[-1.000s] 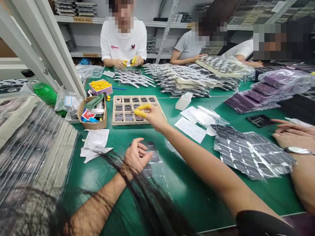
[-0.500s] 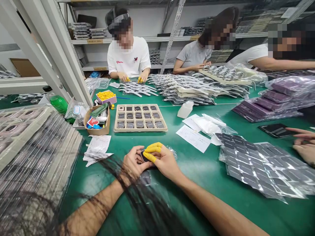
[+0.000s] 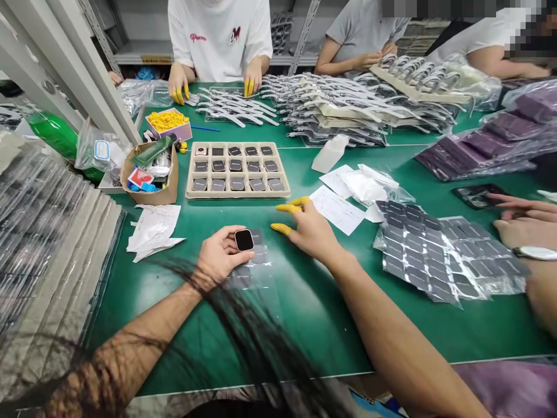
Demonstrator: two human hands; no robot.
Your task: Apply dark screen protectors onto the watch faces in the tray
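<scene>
One glossy, round-cornered black watch face (image 3: 244, 240) is pinched by its pale rim in my left hand (image 3: 217, 255), between thumb and fingers; my right hand (image 3: 313, 232) is near it, fingers parted and free.
Closest on my remote view, strands of dark hair (image 3: 243, 325) cross the near edge of the bench (image 3: 313, 307) and partly hide my left wrist. Clear, shiny film (image 3: 261, 267) with dark square patches lies below the left fingers; farther on come crumpled paper (image 3: 154, 229), a beige moulded tray (image 3: 237, 195) of mostly dark square pieces (image 3: 236, 165), and slim pale straps (image 3: 335, 110) heaped towards the far edge.
</scene>
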